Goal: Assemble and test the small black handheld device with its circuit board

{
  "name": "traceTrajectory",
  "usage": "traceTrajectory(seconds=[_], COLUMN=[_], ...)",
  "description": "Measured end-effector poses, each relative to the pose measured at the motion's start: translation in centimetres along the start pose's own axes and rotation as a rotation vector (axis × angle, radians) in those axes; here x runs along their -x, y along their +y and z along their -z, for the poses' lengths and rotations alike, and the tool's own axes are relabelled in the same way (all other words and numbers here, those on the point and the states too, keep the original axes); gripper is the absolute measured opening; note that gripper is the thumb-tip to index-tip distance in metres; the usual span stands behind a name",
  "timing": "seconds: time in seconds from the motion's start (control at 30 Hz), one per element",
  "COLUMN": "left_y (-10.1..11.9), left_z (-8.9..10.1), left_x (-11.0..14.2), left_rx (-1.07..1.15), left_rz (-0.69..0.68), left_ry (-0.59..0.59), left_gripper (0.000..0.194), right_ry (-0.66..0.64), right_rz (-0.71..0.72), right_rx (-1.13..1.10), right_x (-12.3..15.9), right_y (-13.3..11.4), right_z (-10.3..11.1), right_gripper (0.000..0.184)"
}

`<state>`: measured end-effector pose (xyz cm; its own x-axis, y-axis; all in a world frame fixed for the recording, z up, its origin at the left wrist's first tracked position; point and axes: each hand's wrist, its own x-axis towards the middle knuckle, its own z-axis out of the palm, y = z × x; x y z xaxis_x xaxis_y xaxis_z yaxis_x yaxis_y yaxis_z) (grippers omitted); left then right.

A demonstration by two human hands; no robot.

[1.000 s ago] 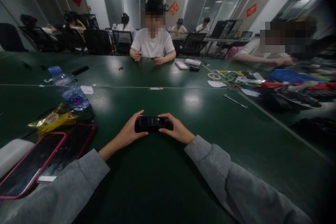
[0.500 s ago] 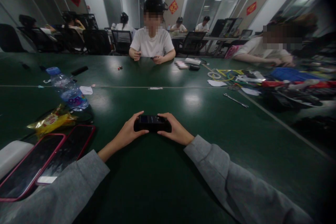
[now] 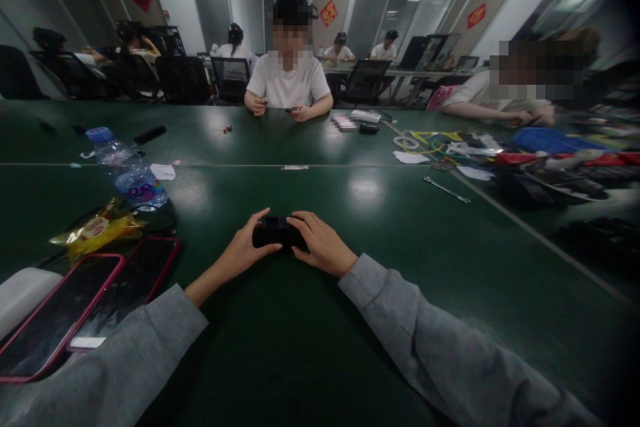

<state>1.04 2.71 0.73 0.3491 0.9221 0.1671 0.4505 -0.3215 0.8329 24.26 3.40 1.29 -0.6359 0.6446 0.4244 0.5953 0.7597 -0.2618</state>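
A small black device [image 3: 274, 232] with a dark screen rests on the green table [image 3: 320, 333] in front of me. My left hand [image 3: 245, 250] grips its left end, thumb curled under the near edge. My right hand [image 3: 320, 243] lies over its right half, fingers wrapped across the top, hiding most of that side. Both arms wear grey sleeves.
At my left lie two phones in red cases [image 3: 80, 307], a yellow snack bag [image 3: 100, 230] and a tipped water bottle [image 3: 127, 170]. A metal tool [image 3: 447, 189], cables and parts [image 3: 500, 153] spread at right. A person in white [image 3: 289, 83] sits opposite; another sits at far right.
My right hand has slid left over the device and now covers most of it. The device has shifted slightly left. My left hand keeps its grip.
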Motion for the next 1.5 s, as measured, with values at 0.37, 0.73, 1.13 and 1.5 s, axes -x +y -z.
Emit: traceTrajectory(seconds=[0.37,0.73,1.13,1.5], left_y=[1.2,0.9,0.5,1.7], left_z=[0.0,0.0,-0.1,-0.5], left_x=[0.2,0.9,1.2,1.0], left_rx=[-0.171,-0.266,-0.279,0.244], left_rz=[-0.277,-0.284,-0.37,-0.054], left_ry=[0.089,0.149,0.226,0.131], left_gripper=[0.068,0.049,0.046,0.09], right_ry=[0.039,0.022,0.036,0.194], right_rz=[0.041,0.037,0.125,0.163], right_rx=[-0.058,-0.104,-0.01,0.085], right_x=[0.5,0.6,0.9,0.9], right_y=[0.6,0.6,1.0,1.3], right_z=[-0.2,0.4,0.3,0.1], right_gripper=[0.054,0.058,0.061,0.06])
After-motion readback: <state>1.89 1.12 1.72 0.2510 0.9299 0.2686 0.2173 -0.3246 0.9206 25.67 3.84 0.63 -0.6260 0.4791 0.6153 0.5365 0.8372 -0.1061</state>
